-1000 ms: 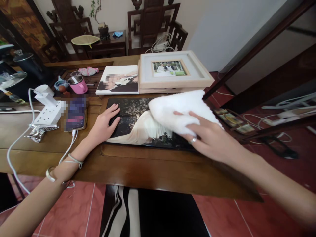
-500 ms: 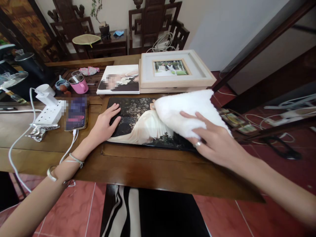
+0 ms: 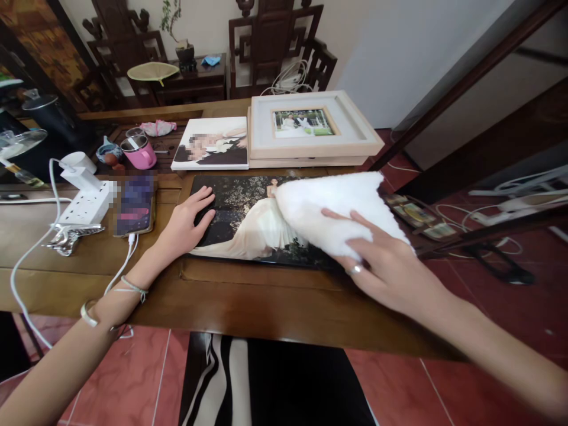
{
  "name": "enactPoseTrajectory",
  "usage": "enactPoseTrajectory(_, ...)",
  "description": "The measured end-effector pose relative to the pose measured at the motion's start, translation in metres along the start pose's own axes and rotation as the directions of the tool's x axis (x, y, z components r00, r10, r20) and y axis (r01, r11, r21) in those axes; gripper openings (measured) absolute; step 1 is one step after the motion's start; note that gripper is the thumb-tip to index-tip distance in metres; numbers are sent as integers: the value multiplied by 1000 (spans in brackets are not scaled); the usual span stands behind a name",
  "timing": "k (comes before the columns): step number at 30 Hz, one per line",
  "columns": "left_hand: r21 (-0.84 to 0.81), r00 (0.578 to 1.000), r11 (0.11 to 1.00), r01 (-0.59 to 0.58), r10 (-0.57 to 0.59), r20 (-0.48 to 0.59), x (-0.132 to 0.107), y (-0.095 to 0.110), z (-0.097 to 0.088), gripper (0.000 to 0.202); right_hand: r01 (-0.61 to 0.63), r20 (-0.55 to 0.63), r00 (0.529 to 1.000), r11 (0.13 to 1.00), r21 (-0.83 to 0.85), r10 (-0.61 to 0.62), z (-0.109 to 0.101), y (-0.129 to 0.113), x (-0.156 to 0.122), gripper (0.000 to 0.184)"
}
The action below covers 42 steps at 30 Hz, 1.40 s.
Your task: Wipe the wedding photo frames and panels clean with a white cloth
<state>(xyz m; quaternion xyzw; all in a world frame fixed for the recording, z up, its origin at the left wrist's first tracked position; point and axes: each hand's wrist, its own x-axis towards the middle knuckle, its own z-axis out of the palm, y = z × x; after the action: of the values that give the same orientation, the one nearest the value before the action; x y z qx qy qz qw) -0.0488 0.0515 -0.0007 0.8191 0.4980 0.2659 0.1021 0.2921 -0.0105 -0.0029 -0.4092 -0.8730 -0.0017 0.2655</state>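
Observation:
A dark photo panel (image 3: 261, 228) showing a figure in a long white dress lies flat on the wooden table (image 3: 248, 302). My left hand (image 3: 186, 222) rests on its left edge, fingers spread. Over the panel's right part, my right hand (image 3: 381, 254) grips a fluffy white cloth (image 3: 328, 204) and presses it against the surface. The cloth hides much of the panel's right side and its far right corner. A ring shows on a finger of my right hand.
Behind the panel stand a white photo board (image 3: 213, 145) and stacked pale frames (image 3: 310, 145). To the left are a phone (image 3: 135, 204) on a charging cable, a power strip (image 3: 91, 204), a silver ornament (image 3: 73, 236) and a pink mug (image 3: 141, 155). The table's front edge is close.
The cloth in my right hand has shifted slightly down, uncovering more of the pictured figure's upper body. My left hand keeps its place on the panel's edge. The whole view has moved a little.

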Motion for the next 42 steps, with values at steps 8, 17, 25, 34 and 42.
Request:
enactPoseTrajectory(8,-1,1000,1000,-3,3,-3,-19,8,15,42,-166,104,981,986,-11,166,13,50,31,30)
enactPoseTrajectory(17,-5,1000,1000,5,-5,-5,-12,7,15,42,-112,5,994,994,-1,112,21,31,14,16)
enactPoseTrajectory(25,16,1000,1000,-6,6,1,14,-6,-11,44,147,29,988,979,141,-153,-16,-36,-6,20)
enactPoseTrajectory(34,18,1000,1000,-10,10,0,1,3,14,43,-46,-37,998,999,-3,46,14,9,1,21)
enactPoseTrajectory(42,-14,1000,1000,4,-4,-6,-7,9,36,42,-271,-24,962,962,-29,270,36,54,20,22)
